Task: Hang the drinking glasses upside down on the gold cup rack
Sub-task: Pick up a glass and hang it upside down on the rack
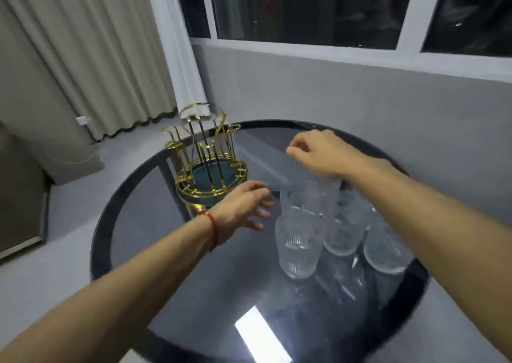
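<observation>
The gold cup rack point(211, 163) stands at the back left of the round dark glass table point(144, 224); its wire pegs are bare and a teal tray sits in its base. Several clear ribbed drinking glasses point(299, 243) are clustered on the right half of the table. My left hand point(243, 207), with a red cord on the wrist, hovers between rack and glasses, fingers spread beside the nearest left glass and holding nothing. My right hand point(318, 152) hangs over the rearmost glass point(324, 193), fingers curled in with nothing visible in them.
A grey low wall under a dark window runs close behind the table. Beige and white curtains hang at the left, with a white wall socket by the floor. A ceiling light is reflected in the table's near edge point(257, 335).
</observation>
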`<state>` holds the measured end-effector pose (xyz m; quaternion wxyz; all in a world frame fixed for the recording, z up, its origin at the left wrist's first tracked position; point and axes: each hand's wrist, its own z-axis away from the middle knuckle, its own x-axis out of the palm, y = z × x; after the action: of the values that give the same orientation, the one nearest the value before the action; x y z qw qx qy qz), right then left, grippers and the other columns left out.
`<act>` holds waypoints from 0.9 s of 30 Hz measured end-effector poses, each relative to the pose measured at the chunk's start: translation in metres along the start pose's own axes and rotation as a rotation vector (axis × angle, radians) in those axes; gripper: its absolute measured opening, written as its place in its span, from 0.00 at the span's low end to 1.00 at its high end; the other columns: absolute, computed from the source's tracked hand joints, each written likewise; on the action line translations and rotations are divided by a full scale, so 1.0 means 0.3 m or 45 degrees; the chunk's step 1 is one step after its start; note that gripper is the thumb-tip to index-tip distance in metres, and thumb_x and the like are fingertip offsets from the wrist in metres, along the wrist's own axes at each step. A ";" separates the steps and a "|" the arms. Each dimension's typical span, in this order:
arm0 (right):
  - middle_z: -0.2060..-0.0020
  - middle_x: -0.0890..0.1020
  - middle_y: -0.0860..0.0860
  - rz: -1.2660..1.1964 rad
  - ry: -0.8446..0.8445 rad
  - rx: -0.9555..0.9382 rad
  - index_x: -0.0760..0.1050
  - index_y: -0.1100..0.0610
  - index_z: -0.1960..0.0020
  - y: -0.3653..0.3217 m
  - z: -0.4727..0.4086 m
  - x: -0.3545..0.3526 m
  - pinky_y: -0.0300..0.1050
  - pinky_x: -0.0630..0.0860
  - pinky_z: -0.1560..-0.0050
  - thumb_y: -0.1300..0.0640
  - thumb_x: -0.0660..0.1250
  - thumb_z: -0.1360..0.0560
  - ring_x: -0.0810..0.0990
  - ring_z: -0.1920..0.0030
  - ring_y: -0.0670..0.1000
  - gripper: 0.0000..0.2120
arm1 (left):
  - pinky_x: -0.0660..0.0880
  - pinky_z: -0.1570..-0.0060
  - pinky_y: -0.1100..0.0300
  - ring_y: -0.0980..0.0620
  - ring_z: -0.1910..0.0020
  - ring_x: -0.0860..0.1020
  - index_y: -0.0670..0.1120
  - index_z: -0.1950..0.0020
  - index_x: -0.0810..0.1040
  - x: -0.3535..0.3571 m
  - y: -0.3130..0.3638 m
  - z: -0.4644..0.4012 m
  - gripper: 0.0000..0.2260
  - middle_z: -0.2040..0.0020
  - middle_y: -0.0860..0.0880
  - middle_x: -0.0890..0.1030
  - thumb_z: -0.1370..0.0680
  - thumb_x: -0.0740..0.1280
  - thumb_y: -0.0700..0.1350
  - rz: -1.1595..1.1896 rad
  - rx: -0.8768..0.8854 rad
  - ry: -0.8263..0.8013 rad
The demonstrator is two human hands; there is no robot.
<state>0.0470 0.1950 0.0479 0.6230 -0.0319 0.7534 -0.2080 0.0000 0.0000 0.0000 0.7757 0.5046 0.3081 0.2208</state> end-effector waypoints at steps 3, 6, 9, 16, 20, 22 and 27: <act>0.49 0.88 0.52 -0.080 0.283 0.036 0.84 0.51 0.44 0.001 0.127 0.010 0.55 0.80 0.44 0.51 0.63 0.21 0.84 0.47 0.59 0.13 | 0.79 0.47 0.49 0.49 0.49 0.79 0.48 0.35 0.74 0.057 -0.078 0.097 0.15 0.41 0.46 0.80 0.19 0.68 0.51 0.068 0.101 0.088; 0.51 0.89 0.50 -0.288 0.498 0.108 0.85 0.52 0.46 -0.026 0.275 0.035 0.52 0.81 0.44 0.56 0.65 0.23 0.85 0.50 0.54 0.11 | 0.77 0.51 0.72 0.60 0.44 0.76 0.54 0.29 0.66 0.130 -0.156 0.167 0.30 0.38 0.55 0.76 0.26 0.76 0.55 -0.141 0.275 -0.005; 0.54 0.87 0.47 -0.477 0.698 0.163 0.84 0.52 0.48 -0.035 0.407 0.061 0.48 0.81 0.46 0.60 0.66 0.24 0.84 0.53 0.49 0.09 | 0.69 0.58 0.81 0.61 0.43 0.74 0.57 0.28 0.60 0.203 -0.186 0.176 0.39 0.36 0.57 0.71 0.31 0.79 0.53 -0.285 0.418 0.079; 0.40 0.83 0.51 -0.194 0.362 -0.006 0.80 0.55 0.36 -0.002 0.430 0.052 0.53 0.77 0.36 0.65 0.65 0.23 0.80 0.39 0.53 0.17 | 0.73 0.53 0.67 0.54 0.45 0.78 0.52 0.34 0.72 0.194 -0.198 0.152 0.37 0.42 0.55 0.79 0.39 0.82 0.57 -0.373 0.363 0.314; 0.29 0.77 0.49 -0.027 -0.003 -0.189 0.73 0.50 0.27 -0.019 0.314 0.022 0.54 0.70 0.28 0.56 0.66 0.24 0.73 0.28 0.53 0.25 | 0.73 0.49 0.63 0.56 0.45 0.76 0.53 0.37 0.74 0.068 -0.220 0.163 0.34 0.44 0.56 0.77 0.39 0.82 0.59 -0.231 0.367 0.465; 0.24 0.72 0.48 0.168 -0.222 -0.308 0.68 0.47 0.23 -0.039 0.246 0.035 0.57 0.66 0.25 0.50 0.68 0.27 0.68 0.23 0.53 0.32 | 0.75 0.54 0.67 0.62 0.49 0.78 0.55 0.40 0.74 -0.002 -0.241 0.165 0.30 0.44 0.57 0.79 0.37 0.82 0.56 -0.062 0.385 0.537; 0.27 0.72 0.52 1.314 -0.665 -0.575 0.68 0.47 0.23 -0.146 0.109 0.121 0.61 0.59 0.25 0.42 0.76 0.30 0.68 0.26 0.56 0.38 | 0.80 0.41 0.48 0.49 0.40 0.79 0.51 0.35 0.73 -0.130 -0.281 0.113 0.34 0.38 0.47 0.80 0.37 0.83 0.52 -0.017 0.346 0.601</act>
<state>0.0609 0.1349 0.0254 0.7849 0.1557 0.5198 0.2992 -0.0014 -0.0806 -0.0572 0.6091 0.5367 0.5104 0.2836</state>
